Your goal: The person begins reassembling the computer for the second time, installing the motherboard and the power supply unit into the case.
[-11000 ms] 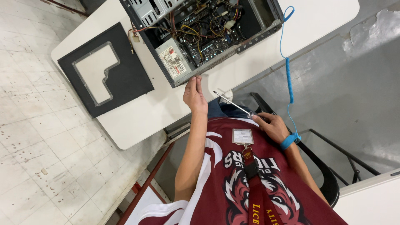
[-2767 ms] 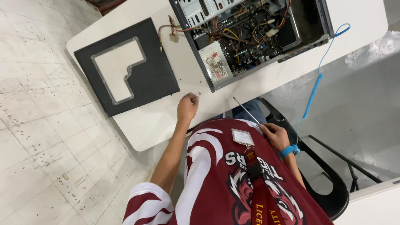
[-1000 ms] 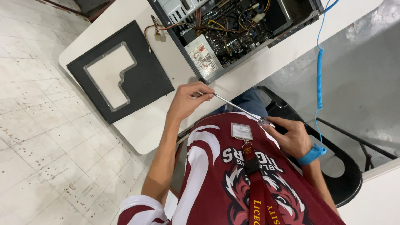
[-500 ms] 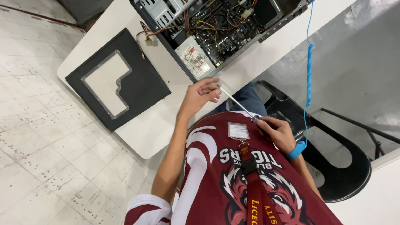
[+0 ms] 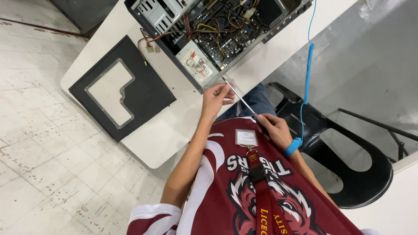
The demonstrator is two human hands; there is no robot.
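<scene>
Person steadying a long screwdriver at the edge of an open computer case.

The left hand (image 5: pixel 216 96) is pinching the thin metal shaft of the screwdriver (image 5: pixel 238 97) near its tip, which is resting against the near rim of the computer case (image 5: pixel 204 41), while the right hand (image 5: pixel 273 129) is wrapping closed around the handle low by the chest. By my reading the tip is being lined up on the rim; seating it squarely comes next. A blue coiled cord (image 5: pixel 308 65) is running from the blue wrist strap (image 5: pixel 292 147). A white rectangular label with fine print is sitting on the power supply (image 5: pixel 197 64); a small white badge (image 5: pixel 246 137) is hanging on the maroon shirt. A black side panel (image 5: pixel 123 87) is lying on the white table (image 5: pixel 152 135).
</scene>
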